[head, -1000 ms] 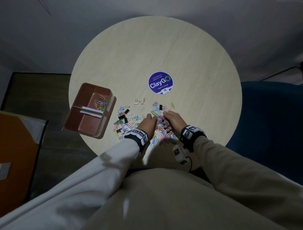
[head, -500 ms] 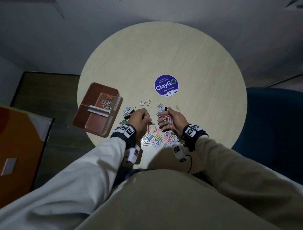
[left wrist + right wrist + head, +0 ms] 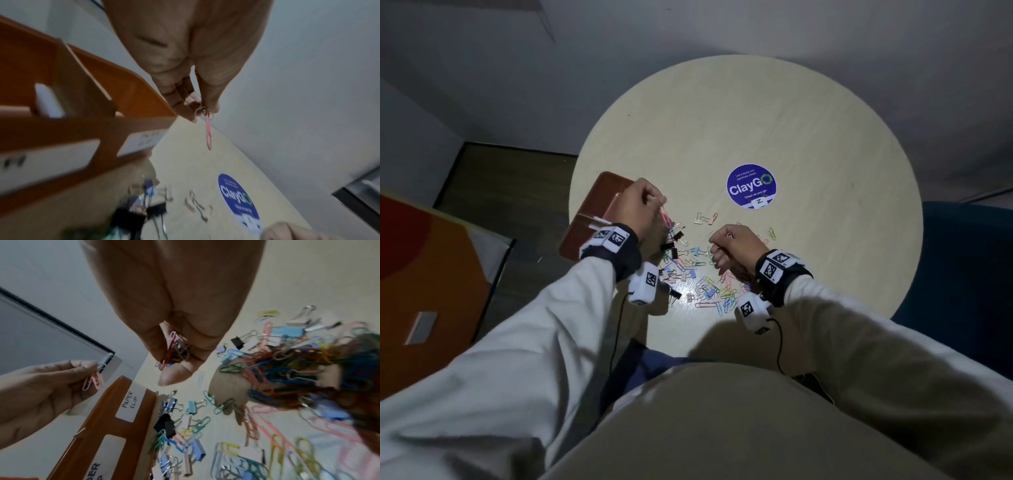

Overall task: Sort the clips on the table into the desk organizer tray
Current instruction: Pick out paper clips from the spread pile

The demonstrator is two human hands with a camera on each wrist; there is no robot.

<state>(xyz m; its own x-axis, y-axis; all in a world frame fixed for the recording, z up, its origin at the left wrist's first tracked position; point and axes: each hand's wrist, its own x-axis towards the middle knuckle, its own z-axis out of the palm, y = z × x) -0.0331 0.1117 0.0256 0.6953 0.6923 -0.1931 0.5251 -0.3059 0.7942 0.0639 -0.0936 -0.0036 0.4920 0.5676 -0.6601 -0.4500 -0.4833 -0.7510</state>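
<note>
My left hand [image 3: 643,202] is raised beside the brown organizer tray [image 3: 585,233] and pinches a few paper clips [image 3: 208,129], a pink one hanging down; the same hand [image 3: 51,386] and pink clips [image 3: 94,380] show in the right wrist view. My right hand [image 3: 729,245] hovers over the pile of coloured paper clips and binder clips [image 3: 705,284] and grips a bunch of paper clips [image 3: 176,350] in curled fingers. The tray [image 3: 115,426] has a compartment labelled PAPER CLIP [image 3: 129,403]. Much of the tray is hidden behind my left hand in the head view.
The clips lie on a round pale table [image 3: 808,137] with a blue ClayGO sticker [image 3: 751,190]. The tray sits at the table's left edge, partly overhanging. An orange panel [image 3: 424,274] stands at the left and a blue seat [image 3: 969,274] at the right.
My left hand has lifted from the pile and moved left and up to the tray with paper clips. My right hand stays over the pile with its bunch.
</note>
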